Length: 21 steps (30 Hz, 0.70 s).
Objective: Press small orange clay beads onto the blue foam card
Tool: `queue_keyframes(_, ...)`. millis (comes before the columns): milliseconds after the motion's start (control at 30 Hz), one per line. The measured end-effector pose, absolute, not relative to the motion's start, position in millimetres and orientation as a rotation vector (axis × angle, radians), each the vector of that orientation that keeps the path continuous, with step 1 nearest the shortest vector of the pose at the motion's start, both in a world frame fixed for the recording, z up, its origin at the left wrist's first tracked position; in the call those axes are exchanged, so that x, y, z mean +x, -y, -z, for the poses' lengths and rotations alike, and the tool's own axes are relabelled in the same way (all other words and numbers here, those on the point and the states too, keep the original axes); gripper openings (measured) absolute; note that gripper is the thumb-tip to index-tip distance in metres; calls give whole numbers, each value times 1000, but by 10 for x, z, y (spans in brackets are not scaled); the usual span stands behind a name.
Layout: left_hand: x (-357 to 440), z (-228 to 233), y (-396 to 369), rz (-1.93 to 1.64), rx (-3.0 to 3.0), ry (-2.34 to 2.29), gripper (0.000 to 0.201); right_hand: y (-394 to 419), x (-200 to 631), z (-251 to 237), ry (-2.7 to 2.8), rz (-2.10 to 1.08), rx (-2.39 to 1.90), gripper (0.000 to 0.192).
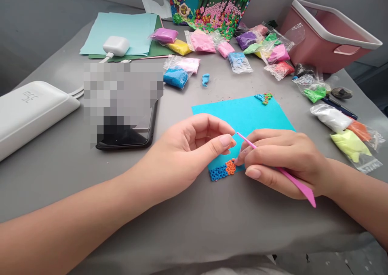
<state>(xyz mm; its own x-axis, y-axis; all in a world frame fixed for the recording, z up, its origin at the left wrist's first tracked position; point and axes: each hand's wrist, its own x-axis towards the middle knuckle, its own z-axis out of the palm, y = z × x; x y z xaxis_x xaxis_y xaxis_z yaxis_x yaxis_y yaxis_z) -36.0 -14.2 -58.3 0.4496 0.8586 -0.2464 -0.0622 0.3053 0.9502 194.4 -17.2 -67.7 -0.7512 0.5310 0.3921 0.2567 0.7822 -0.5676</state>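
A blue card [242,113] lies under both hands. Small blue clay rings [216,172] and orange clay rings [230,167] cover its near corner, and more blue, green and orange bits [263,98] sit at the far corner. My left hand [197,145] pinches a small lump of orange clay [232,143] between thumb and fingertips above the card. In my right hand [279,161] is a pink modelling tool [298,184], its thin tip pointing toward the orange lump, apart from it. A right fingertip is down by the orange rings.
Several bags of coloured clay [203,41] line the back and right. A pink bin [321,40] stands back right, a decorated clay picture [212,8] behind. At left are a phone [127,137], a power bank [33,113] and light blue sheets [97,32]. A blue clay scrap [205,80] lies mid-table.
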Motion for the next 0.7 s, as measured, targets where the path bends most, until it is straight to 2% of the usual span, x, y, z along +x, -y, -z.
queue_keyframes(300, -363, 593, 142, -735, 1111, -926, 17, 151, 1923, 640, 2420, -582, -635, 13)
queue_keyframes(500, -357, 586, 146, -730, 1105, -914, 18, 156, 1934, 693, 2392, -652, -624, 12)
queue_keyframes(700, -364, 583, 136, -735, 1150, -954, 19, 171, 1952, 615, 2379, -615, -668, 25)
